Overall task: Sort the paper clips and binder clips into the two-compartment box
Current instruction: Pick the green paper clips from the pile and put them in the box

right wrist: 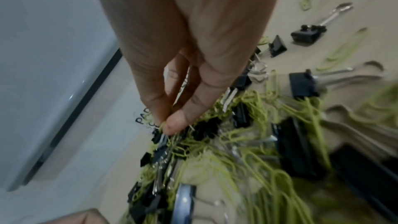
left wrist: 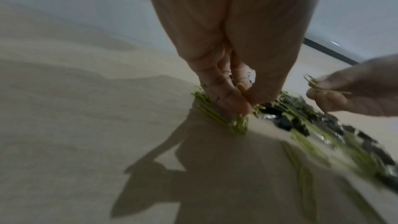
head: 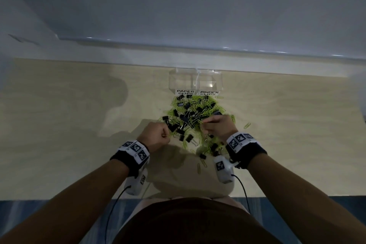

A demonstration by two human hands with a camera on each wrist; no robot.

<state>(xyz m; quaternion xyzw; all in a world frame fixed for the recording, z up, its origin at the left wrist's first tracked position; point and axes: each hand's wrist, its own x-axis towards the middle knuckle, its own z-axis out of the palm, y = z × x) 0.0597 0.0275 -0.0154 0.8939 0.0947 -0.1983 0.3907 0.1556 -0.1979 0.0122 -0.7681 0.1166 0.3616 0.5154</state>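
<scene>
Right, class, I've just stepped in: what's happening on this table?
A person is sorting a mixed pile of green paper clips and black binder clips. The left hand pinches a paper clip at the pile's edge, and the right hand pinches paper clips too. The clear box, labelled for each kind, looks empty so far.

My head camera looks steeply down over my forearms at the tabletop (head: 59, 125), taking in the whole clip pile (head: 195, 117) and the clear box (head: 195, 81) at the far edge. The camera on my left wrist sits low, close behind my left hand (left wrist: 232, 67), facing along its fingers. The one on my right wrist looks down past my right hand (right wrist: 183, 67), very near. All three share the pile.
</scene>
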